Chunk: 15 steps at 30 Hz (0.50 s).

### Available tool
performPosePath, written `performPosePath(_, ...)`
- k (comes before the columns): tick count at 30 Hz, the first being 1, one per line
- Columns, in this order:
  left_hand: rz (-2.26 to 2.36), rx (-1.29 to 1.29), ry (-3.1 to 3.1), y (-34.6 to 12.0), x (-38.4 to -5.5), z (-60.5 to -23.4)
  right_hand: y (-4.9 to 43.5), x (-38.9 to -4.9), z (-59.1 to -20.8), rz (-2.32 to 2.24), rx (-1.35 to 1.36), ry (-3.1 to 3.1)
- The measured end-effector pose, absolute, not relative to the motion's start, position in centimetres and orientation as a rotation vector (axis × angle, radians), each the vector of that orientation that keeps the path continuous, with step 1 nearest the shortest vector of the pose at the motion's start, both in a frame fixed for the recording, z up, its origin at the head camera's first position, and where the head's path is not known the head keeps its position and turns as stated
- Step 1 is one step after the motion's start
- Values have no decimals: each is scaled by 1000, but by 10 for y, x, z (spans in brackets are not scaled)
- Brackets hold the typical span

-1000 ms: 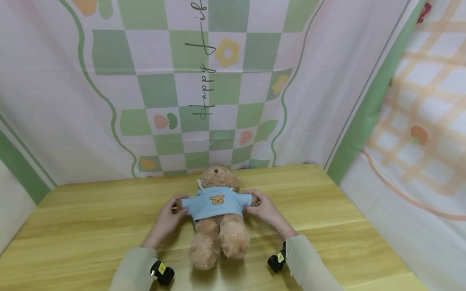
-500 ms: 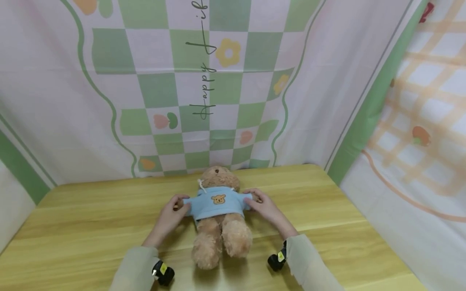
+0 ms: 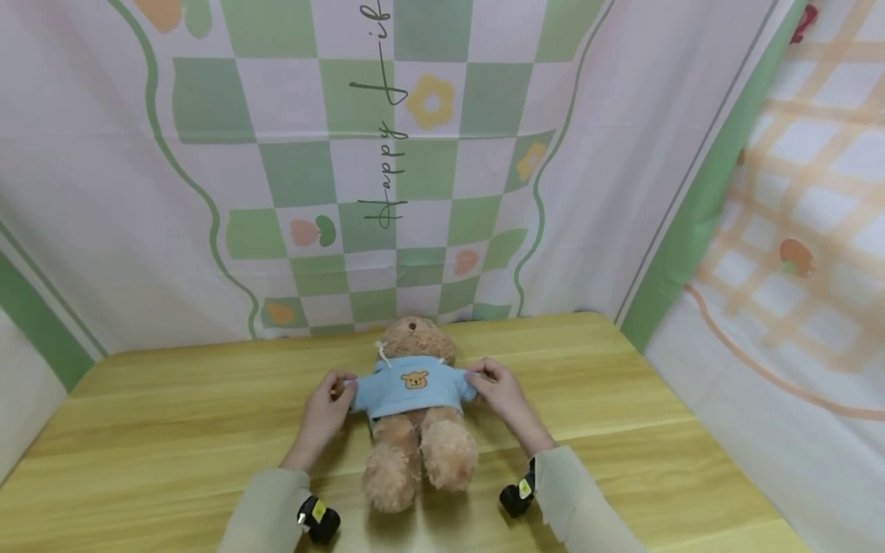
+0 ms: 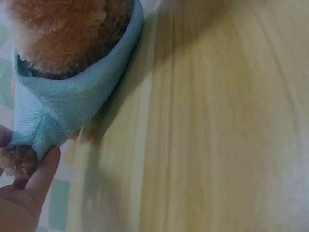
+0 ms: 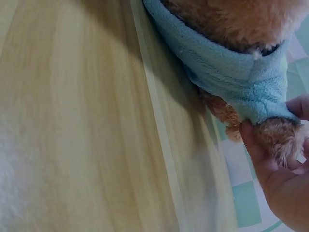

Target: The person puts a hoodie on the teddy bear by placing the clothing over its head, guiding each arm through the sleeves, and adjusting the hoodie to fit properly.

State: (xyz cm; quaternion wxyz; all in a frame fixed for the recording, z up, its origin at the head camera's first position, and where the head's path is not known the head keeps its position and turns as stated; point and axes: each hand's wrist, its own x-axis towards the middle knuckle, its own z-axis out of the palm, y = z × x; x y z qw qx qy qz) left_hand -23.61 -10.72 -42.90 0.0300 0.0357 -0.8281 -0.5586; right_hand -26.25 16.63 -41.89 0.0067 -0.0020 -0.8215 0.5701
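A light brown teddy bear (image 3: 420, 453) lies on its back on the wooden table, its head toward the far edge. It wears a pale blue hoodie (image 3: 415, 401) with a bear face on the chest and white drawstrings. On the left, my left hand (image 3: 325, 411) pinches the cuff of one sleeve; a furry paw (image 4: 18, 161) pokes out between thumb and fingers in the left wrist view. My right hand (image 3: 503, 395) pinches the opposite cuff, and the other paw (image 5: 280, 137) shows past it in the right wrist view. Both sleeves are held out sideways.
The wood-grain table (image 3: 173, 430) spreads out on both sides of the bear. Behind its far edge hangs a green and white checked curtain (image 3: 429, 169). An orange-checked cloth (image 3: 795, 192) hangs at the right.
Both hands have shifted slightly on the sleeve ends, the right fingers now nearer the cuff's edge. The bear's legs have moved a little to the right; its body stays in place.
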Motion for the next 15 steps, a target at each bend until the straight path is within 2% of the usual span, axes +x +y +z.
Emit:
performPosePath(12, -1766, -9, -2578, -101, -232, -424, 167, -259, -416, 1731, 39, -2661)
performPosePath(15, -1596, -87, -2535, -99, -223, -424, 167, -257, -417, 1723, 42, -2671)
